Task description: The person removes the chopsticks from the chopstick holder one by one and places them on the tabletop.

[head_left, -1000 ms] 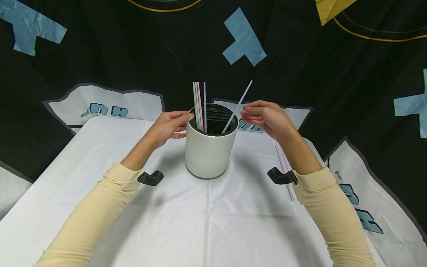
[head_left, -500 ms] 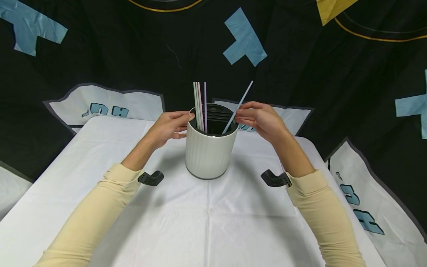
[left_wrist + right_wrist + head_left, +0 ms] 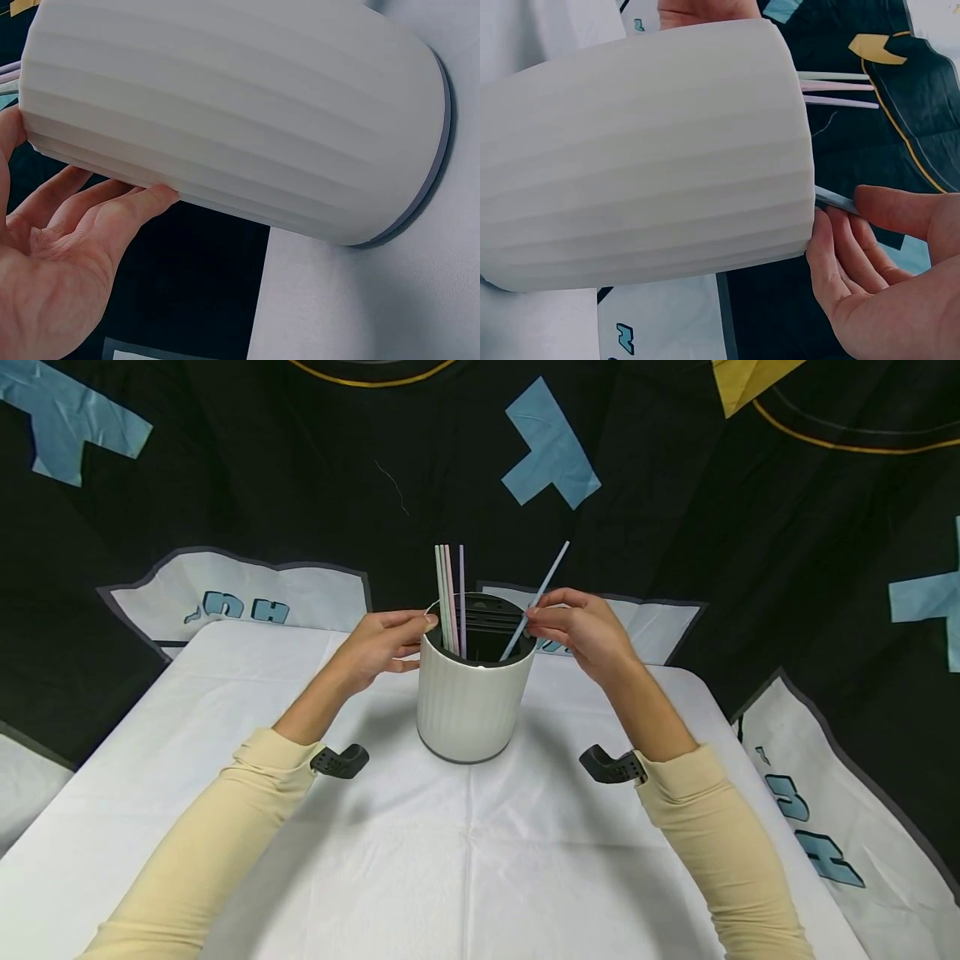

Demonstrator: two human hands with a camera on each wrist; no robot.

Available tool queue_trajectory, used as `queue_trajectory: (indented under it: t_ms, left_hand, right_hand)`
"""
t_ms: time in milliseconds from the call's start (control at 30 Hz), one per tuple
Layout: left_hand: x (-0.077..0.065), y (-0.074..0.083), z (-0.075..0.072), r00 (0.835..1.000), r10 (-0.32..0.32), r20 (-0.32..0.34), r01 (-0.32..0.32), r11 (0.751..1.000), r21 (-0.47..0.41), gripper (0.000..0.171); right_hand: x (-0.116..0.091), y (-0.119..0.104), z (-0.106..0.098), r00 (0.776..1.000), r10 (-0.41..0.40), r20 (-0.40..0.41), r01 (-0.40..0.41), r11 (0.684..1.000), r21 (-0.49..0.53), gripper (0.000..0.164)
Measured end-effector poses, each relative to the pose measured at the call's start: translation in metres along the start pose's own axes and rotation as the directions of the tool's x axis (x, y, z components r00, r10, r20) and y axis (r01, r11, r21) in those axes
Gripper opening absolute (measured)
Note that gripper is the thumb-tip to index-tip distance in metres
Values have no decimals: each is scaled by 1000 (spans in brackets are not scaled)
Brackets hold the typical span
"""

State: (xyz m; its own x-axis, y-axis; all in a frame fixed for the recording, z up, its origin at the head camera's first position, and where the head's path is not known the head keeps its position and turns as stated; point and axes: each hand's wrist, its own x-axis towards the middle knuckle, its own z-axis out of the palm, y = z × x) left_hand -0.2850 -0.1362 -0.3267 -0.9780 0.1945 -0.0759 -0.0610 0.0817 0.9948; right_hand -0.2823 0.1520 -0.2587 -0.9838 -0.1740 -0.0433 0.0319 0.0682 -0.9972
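A white ribbed round container [image 3: 471,714] with a dark interior stands upright on the table. My left hand [image 3: 378,645] holds its left rim, thumb at the top edge and fingers against the outer wall, as the left wrist view also shows. On the right, my right hand [image 3: 588,635] pinches a light blue straw [image 3: 553,564] between thumb and fingers just above the rim. That straw leans to the right, its lower end inside the container. Pale green straws [image 3: 441,581], a pink straw [image 3: 449,581] and a purple straw [image 3: 462,577] stand at the container's left side.
A white cloth [image 3: 390,860] covers the table. Behind it hangs a black backdrop [image 3: 262,485] with blue tape pieces [image 3: 551,443]. Each wrist wears a black camera mount [image 3: 340,761].
My right hand has moved left to the blue straw and taken hold of it. Straws lying on the table at right are now hidden behind my right arm. The left hand stays put.
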Motion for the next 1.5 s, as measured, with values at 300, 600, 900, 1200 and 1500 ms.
queue_trajectory:
  t_ms: [300,600,900,1200,1500]
  left_hand:
    - [0,1,0,1000,-2,-3,2,1000,-14,61]
    - [1,0,-1,1000,-9,-5,9,1000,-13,60]
    - [2,0,0,1000,-13,-3,13,1000,-5,64]
    - [2,0,0,1000,-12,-8,12,1000,8,62]
    - [2,-1,0,1000,-18,-15,18,1000,0,62]
  right_hand:
    - [-3,-9,-3,1000,-21,-20,21,1000,-7,11]
    - [-13,-40,-20,987,-87,-133,97,993,71,18]
    - [-32,-80,-49,959,-145,-244,211,938,274,21]
    - [-35,-57,-77,951,-102,-293,176,955,239,19]
    - [-27,-10,-99,964,-7,-267,27,997,69,27]
